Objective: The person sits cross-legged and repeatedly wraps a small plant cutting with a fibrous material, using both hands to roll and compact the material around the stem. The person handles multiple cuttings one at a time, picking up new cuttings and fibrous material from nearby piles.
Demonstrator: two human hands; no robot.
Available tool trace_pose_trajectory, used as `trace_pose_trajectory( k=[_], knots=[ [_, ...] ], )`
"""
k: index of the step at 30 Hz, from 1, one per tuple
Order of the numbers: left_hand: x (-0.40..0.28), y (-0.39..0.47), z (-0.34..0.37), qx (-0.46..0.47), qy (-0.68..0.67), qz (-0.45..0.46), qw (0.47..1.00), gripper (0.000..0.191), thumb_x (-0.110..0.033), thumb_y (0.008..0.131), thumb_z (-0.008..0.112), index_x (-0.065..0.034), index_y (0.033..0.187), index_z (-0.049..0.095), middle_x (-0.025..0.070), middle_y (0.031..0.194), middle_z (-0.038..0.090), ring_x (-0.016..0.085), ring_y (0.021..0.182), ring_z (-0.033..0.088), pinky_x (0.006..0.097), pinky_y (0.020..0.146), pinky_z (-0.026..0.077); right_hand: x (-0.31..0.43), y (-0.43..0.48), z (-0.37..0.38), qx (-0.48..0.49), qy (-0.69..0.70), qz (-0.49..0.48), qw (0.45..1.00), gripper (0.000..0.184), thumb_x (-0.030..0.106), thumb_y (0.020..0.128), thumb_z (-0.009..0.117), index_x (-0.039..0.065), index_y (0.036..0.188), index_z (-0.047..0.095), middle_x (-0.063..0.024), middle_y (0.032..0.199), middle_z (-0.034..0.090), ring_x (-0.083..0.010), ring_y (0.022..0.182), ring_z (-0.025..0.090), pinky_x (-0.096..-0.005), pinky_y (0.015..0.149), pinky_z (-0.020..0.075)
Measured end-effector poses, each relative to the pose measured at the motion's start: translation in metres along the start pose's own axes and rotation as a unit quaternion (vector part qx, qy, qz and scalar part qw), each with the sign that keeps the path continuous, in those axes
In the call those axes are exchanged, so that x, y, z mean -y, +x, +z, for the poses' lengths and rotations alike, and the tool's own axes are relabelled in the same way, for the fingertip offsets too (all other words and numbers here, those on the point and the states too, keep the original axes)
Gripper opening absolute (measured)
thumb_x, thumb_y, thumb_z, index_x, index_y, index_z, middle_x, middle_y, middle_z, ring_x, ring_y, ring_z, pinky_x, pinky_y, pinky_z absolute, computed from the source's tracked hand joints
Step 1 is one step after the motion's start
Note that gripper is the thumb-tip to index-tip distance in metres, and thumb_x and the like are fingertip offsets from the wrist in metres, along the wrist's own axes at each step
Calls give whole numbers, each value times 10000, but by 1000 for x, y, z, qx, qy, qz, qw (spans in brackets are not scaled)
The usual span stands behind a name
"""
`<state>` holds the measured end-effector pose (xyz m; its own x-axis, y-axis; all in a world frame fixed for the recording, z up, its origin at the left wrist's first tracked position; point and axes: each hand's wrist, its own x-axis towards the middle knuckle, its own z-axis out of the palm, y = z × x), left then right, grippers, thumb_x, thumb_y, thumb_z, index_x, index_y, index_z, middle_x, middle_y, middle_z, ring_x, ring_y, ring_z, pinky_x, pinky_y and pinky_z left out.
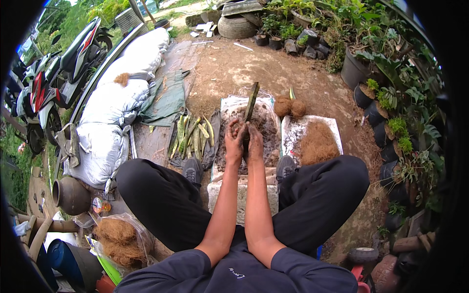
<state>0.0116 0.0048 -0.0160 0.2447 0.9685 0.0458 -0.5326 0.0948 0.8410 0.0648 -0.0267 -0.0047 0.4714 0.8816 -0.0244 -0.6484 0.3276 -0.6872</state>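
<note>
Both my hands, dark with soil, are cupped close together over a white sack spread with dark soil. Between my left hand and my right hand stands the lower end of a long green-brown leaf cutting, its cut top pointing away from me. Dark material around its base is partly hidden by my fingers. More green cuttings lie on dark cloth to the left. Two brown fibre balls, one beside a pointed green leaf tip, sit past the sack on the right.
A white tray holding brown fibre lies at the right. Stuffed white sacks line the left, near a round pot and a bag of fibre. Potted plants edge the right side. My shoes flank the soil-covered sack.
</note>
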Motion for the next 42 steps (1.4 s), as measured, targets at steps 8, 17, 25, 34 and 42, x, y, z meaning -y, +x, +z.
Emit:
trace_pose_trajectory(
  k=[8,17,25,34,42],
  knots=[
    [3,0,-5,-58,-158,-34,985,283,-222,808,586,-42,1015,517,4,901,521,106,817,505,246,731,413,9,-7,7,25,95,85,992,272,237,816,559,33,997,560,-76,978,583,-169,871,572,-292,744,474],
    [3,-1,-8,0,-75,-63,995,287,-221,816,568,-46,1038,521,46,934,555,125,854,526,241,744,421,-1,-5,-8,4,100,46,994,228,212,814,558,44,968,548,-60,898,588,-160,810,581,-276,678,496],
    [-1,-7,-5,67,-39,-68,995,349,-110,772,607,-53,1092,480,59,948,569,119,846,541,238,725,440,-13,6,-25,21,160,59,985,158,158,812,527,55,931,537,-52,831,584,-159,717,582,-270,633,492],
    [0,-6,-1,75,-64,-75,992,369,-75,778,587,-24,1117,450,85,1011,573,143,891,552,247,782,443,-10,6,-23,-52,126,31,990,108,151,828,485,66,859,544,-50,808,577,-159,713,571,-262,641,482],
    [-6,-11,4,73,-46,-54,995,390,-91,768,595,-25,1124,452,65,933,579,127,832,549,227,740,443,-8,4,-18,-58,138,35,988,114,143,841,467,48,844,531,-57,768,574,-157,659,562,-265,585,479]
  ],
)
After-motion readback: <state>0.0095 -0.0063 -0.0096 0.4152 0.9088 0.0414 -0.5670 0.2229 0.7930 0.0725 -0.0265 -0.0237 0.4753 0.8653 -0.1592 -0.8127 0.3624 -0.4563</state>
